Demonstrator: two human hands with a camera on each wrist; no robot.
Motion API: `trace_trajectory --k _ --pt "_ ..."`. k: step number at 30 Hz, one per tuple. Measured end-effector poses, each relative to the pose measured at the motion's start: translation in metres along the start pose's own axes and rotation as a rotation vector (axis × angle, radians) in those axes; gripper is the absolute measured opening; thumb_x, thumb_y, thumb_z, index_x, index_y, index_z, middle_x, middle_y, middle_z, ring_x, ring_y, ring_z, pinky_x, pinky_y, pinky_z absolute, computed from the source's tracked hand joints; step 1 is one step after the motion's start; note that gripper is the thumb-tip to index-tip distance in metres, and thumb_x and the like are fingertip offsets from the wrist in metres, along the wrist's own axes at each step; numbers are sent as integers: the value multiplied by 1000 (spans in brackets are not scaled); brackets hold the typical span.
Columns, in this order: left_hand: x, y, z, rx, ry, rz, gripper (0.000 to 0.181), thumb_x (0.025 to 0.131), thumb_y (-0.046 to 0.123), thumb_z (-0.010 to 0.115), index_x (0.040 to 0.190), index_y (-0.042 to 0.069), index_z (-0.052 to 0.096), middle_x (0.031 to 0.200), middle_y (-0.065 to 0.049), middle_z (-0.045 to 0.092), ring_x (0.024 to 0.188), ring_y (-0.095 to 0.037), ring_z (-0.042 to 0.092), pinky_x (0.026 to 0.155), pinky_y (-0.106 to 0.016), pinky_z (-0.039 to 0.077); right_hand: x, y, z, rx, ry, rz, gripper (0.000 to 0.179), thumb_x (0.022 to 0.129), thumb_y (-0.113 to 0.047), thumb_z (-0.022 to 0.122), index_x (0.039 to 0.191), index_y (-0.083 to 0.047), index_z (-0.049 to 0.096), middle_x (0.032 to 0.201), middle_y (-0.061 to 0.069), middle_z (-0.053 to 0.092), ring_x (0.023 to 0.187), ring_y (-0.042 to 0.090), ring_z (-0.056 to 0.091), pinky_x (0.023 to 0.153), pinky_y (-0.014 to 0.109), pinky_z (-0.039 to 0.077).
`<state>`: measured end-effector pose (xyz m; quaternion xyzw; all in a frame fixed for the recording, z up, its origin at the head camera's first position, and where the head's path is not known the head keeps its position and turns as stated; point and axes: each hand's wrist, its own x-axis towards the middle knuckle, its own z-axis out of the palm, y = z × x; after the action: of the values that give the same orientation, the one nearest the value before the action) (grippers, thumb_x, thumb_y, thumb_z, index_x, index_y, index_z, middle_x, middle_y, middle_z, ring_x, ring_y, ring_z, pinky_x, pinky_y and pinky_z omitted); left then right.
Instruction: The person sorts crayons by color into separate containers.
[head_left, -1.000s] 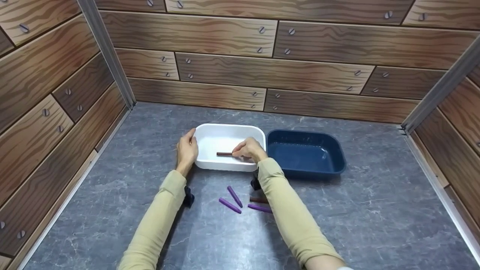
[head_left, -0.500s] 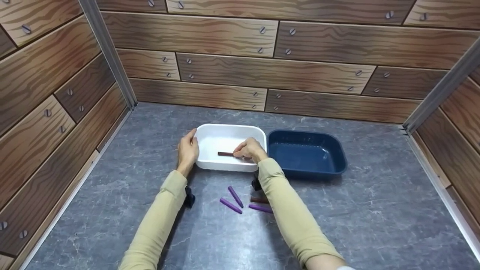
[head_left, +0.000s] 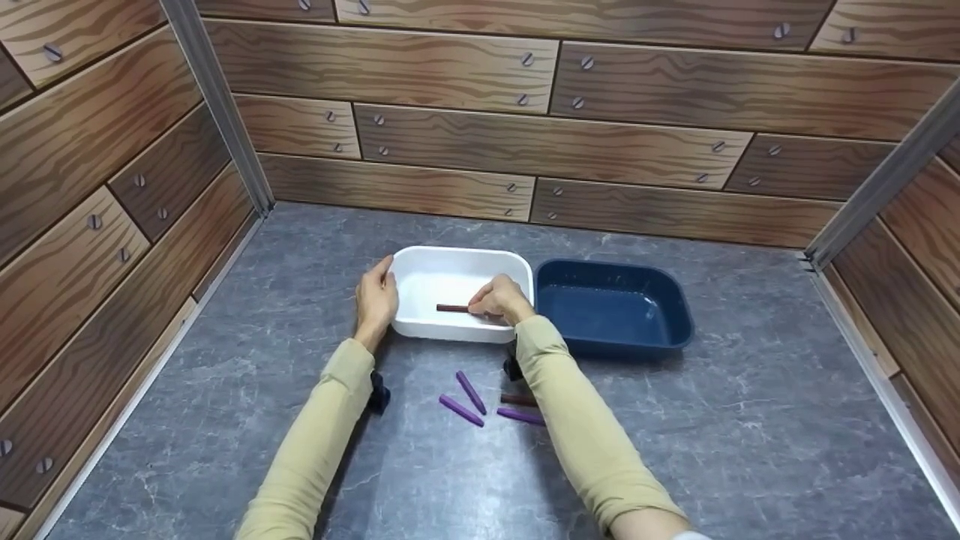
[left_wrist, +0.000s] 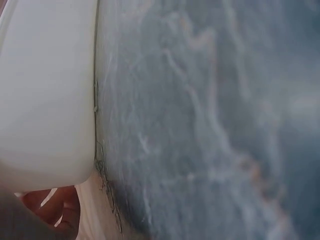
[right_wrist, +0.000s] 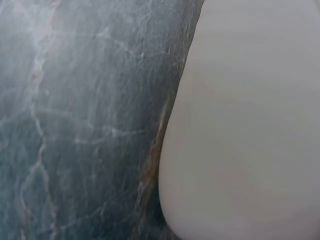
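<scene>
In the head view, my right hand (head_left: 500, 298) reaches into a white rectangular container (head_left: 416, 328) and pinches one end of a brown crayon (head_left: 452, 308). The crayon lies level, low over the container's bottom; whether it touches it I cannot tell. My left hand (head_left: 376, 298) grips the container's left end at the rim. The left wrist view shows curled fingers (left_wrist: 65, 212) against the container's corner. Only the container's outer wall (right_wrist: 240, 125) and the tabletop show in the right wrist view. A brown patch beneath the right hand is too hidden to make out.
A dark blue container (head_left: 615, 346) stands against the white one's right side. In front lie purple crayons (head_left: 461, 411) and another brown crayon (head_left: 517, 400), partly covered by the right forearm. Wood-patterned walls (head_left: 450, 135) enclose the grey marbled tabletop (head_left: 315, 247).
</scene>
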<state>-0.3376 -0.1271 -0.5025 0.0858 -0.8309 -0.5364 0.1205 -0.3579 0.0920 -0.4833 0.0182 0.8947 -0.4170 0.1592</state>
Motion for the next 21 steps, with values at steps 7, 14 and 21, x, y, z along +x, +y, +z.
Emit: trace_trajectory --k 7,14,21 --pt "0 0 1 9 20 2 40 103 11 43 143 7 51 146 -13 52 137 -27 46 114 -36 37 -1 2 -1 28 -8 -2 16 78 -5 80 93 0 78 67 -2 61 61 11 52 58 22 45" --pt "0 0 2 2 22 8 41 103 10 43 143 6 50 146 -13 51 137 -26 46 115 -36 36 0 2 -2 139 -10 12 18 79 -5 78 96 1 76 63 -1 60 57 10 52 52 21 43" --pt "-2 1 2 -10 26 15 41 103 10 42 143 5 50 147 -13 50 138 -26 46 115 -35 36 0 4 -4 187 -8 -138 23 84 -12 74 104 -1 75 84 5 72 71 13 60 60 23 46"
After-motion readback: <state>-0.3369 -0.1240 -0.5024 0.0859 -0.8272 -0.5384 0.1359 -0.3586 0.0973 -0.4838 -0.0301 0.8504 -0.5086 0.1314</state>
